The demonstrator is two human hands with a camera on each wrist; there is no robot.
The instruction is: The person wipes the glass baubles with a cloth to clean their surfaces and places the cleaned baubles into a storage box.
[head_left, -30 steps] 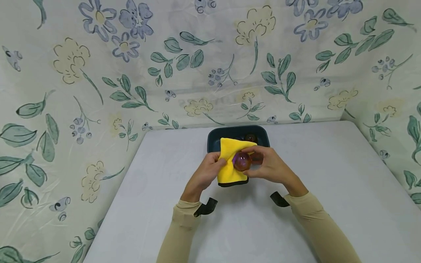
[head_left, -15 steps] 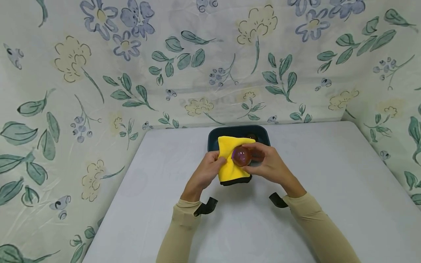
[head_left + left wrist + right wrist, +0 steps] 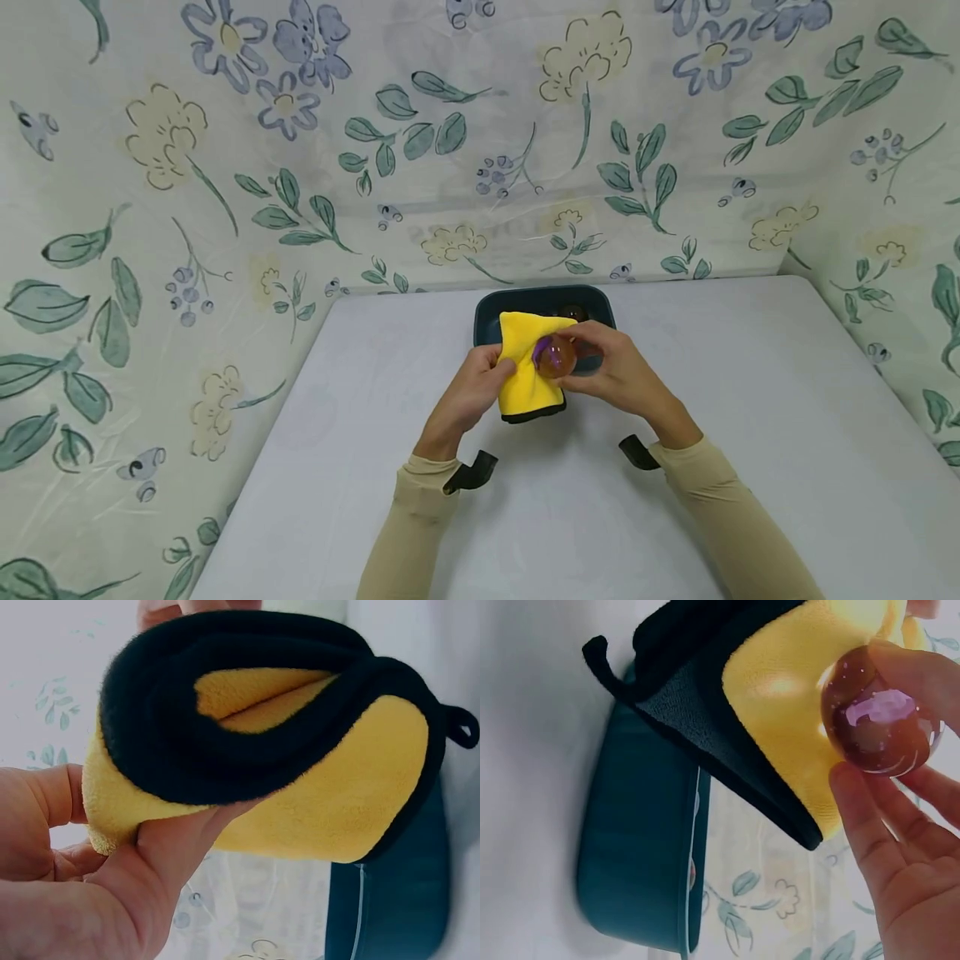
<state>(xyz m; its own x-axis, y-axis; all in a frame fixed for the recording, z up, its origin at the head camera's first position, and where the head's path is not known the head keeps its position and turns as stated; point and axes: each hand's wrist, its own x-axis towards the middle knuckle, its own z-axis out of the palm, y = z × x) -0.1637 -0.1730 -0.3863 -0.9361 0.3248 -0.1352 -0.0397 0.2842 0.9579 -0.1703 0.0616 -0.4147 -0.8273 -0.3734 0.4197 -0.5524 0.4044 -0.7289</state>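
Note:
My left hand (image 3: 480, 382) grips a folded yellow cloth (image 3: 519, 392) with a black border, its thumb lying across the front. In the left wrist view the cloth (image 3: 352, 802) shows its folded layers, a dark underside and a small loop. Between thumb and fingertips, my right hand (image 3: 618, 371) pinches a clear glassy ball (image 3: 557, 358) with a purple patch inside. The ball lies against the face of the cloth. Seen from the right wrist, the ball (image 3: 877, 720) is see-through and holds tiny bubbles. Both hands are raised above the table.
Behind the hands a dark teal tray (image 3: 487, 312) stands near the table's far edge, with a dark round ball (image 3: 573, 312) in its back right corner. The white table (image 3: 360, 433) runs up to a floral curtain (image 3: 420, 192) at the back and sides.
Ball and cloth rise slightly, then the right hand shifts a little to the right. The ball turns in its fingers against the cloth. The left hand stays nearly in place.

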